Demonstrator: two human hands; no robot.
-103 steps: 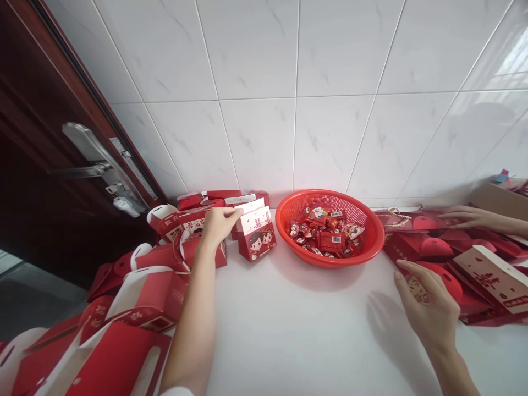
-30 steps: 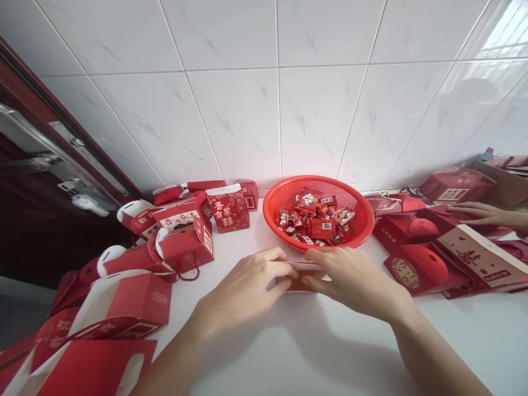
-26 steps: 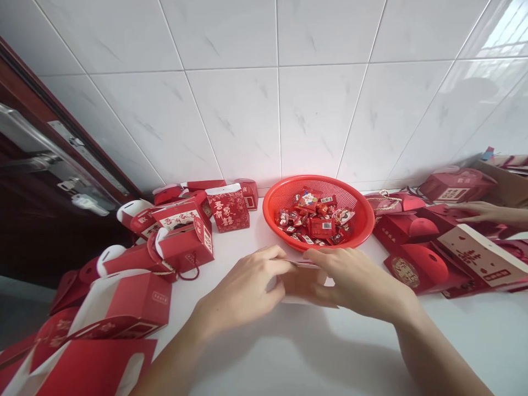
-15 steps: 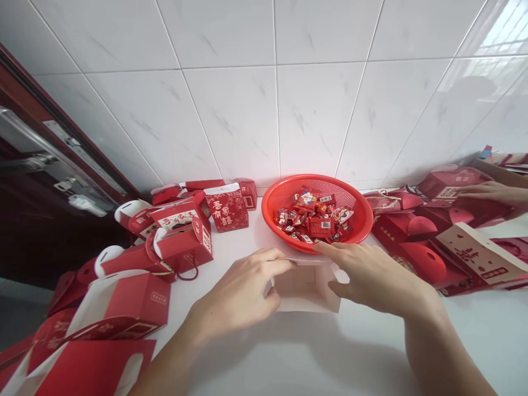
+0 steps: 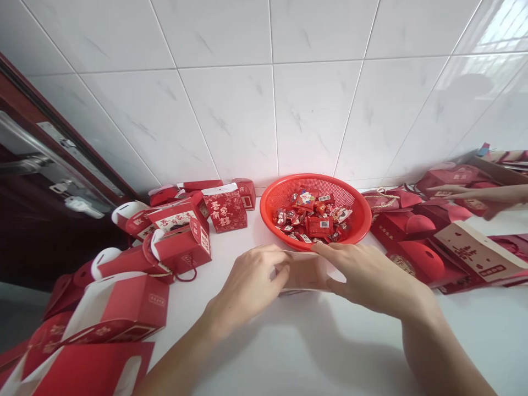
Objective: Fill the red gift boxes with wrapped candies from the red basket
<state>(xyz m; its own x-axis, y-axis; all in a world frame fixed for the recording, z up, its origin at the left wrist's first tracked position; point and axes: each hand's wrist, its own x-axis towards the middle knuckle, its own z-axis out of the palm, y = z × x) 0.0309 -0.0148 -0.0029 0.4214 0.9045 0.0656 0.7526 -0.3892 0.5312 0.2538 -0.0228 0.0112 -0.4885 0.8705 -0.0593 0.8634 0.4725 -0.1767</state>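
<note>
My left hand [image 5: 251,286] is closed on the left side of a candy box [image 5: 307,272], its thumb at the opening. My right hand [image 5: 367,272] grips the opposite side, thumb at the near rim and fingers over the far edge. The box has its open top towards me, and its pale inside shows no contents in the visible part. Its outer sides are mostly hidden. Just beyond it stands a red plastic colander [image 5: 268,206] with several wrapped candies [image 5: 319,225] inside.
Several red gift boxes [image 5: 140,308] line the left side, near a dark door with keys [image 5: 84,206]. More boxes [image 5: 421,261] stand to the right. Another person's hand [image 5: 490,195] reaches in there. A tiled wall [image 5: 313,121] closes off the back.
The candy box has tipped, so less of its inside shows. My hands have turned slightly with it. At the right, the other person's hand has come away from a dark red box.
</note>
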